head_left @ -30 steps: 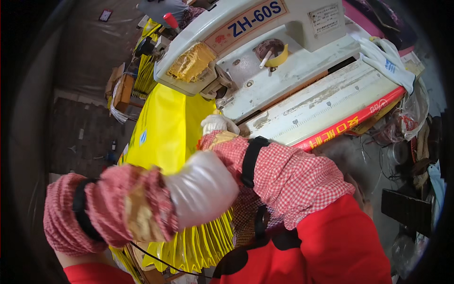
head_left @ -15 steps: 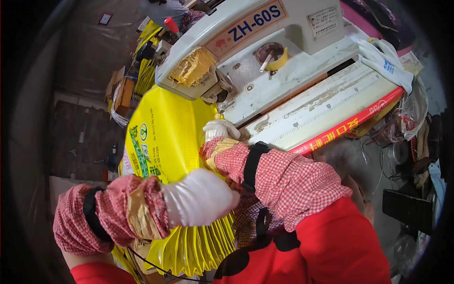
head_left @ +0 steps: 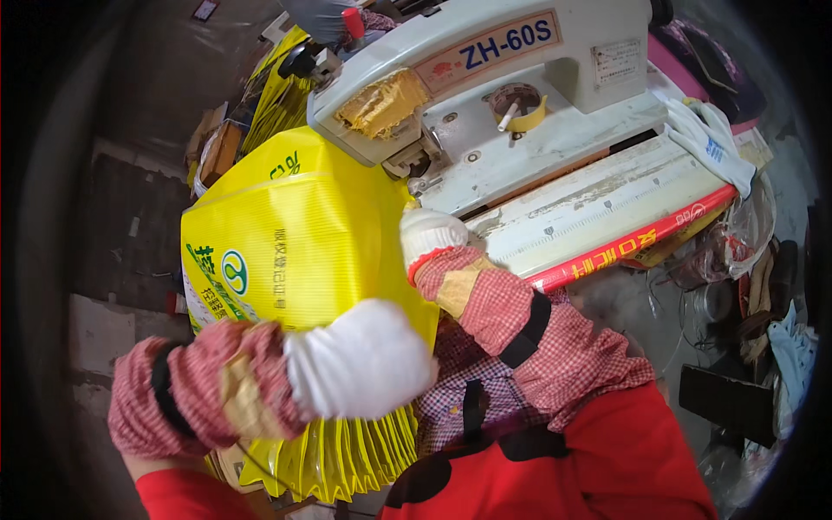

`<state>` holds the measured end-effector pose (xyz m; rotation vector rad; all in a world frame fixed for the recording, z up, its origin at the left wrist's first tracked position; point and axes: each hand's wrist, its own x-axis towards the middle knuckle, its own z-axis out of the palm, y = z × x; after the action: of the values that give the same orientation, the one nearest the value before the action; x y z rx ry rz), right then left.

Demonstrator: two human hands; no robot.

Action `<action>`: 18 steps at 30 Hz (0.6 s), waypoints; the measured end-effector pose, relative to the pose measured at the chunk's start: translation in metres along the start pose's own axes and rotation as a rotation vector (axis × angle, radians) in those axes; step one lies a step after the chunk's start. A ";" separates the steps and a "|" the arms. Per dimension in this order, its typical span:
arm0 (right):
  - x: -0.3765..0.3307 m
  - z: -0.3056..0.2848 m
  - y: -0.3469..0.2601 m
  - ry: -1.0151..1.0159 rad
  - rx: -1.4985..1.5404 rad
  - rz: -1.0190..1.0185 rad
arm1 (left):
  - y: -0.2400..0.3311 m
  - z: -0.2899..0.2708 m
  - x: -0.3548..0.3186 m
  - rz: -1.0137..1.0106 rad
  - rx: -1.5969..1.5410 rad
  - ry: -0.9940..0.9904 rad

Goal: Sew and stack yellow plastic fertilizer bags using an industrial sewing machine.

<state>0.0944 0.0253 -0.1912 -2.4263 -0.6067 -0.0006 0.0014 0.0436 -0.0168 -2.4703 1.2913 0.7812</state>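
A large yellow plastic-coated bag (head_left: 334,230) with green print spreads out in front of me, its right edge close to the head of a pale grey sewing machine (head_left: 542,48). My right hand (head_left: 433,232), in a white glove, is closed on the bag's edge just below the needle area. Over the near part of the bag is my left hand (head_left: 362,360), also white-gloved and blurred. Its fingers are turned down and hidden, so its grip does not show. Beneath it, a stack of folded yellow bags (head_left: 338,455) fans out.
A roll of yellow tape (head_left: 527,117) rests on the machine bed. White gloves (head_left: 712,143) lie at the bed's right end. A red printed strip (head_left: 633,243) lines its front edge. More yellow bags (head_left: 269,95) and a person (head_left: 325,22) are at the far left.
The bag has swung left and lies more broadly in view. The left hand has lifted slightly. The right hand stays by the machine head as the view shifts.
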 end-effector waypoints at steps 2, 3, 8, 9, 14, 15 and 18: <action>0.003 -0.004 -0.001 0.006 0.072 0.049 | -0.007 0.013 0.006 -0.032 -0.043 0.042; 0.002 -0.015 -0.008 -0.093 0.046 0.011 | -0.018 0.029 0.006 -0.130 -0.073 0.085; 0.031 0.013 0.042 -0.260 0.594 -0.060 | -0.084 0.047 0.033 -0.415 -0.024 -0.045; 0.027 0.008 0.028 -0.389 1.043 0.084 | -0.099 0.054 0.027 -0.583 -0.085 0.021; 0.021 -0.012 -0.006 -0.358 0.596 -0.210 | -0.184 0.094 0.015 -0.953 -0.141 0.382; 0.016 -0.023 -0.020 -0.300 0.455 -0.218 | -0.177 0.087 0.008 -0.954 -0.178 0.341; 0.016 -0.023 -0.040 -0.186 0.171 -0.338 | -0.139 0.071 -0.035 -0.767 0.004 -0.100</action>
<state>0.0951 0.0470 -0.1472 -2.1476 -1.0509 0.1333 0.0743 0.1792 -0.0596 -2.5662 0.2410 0.6646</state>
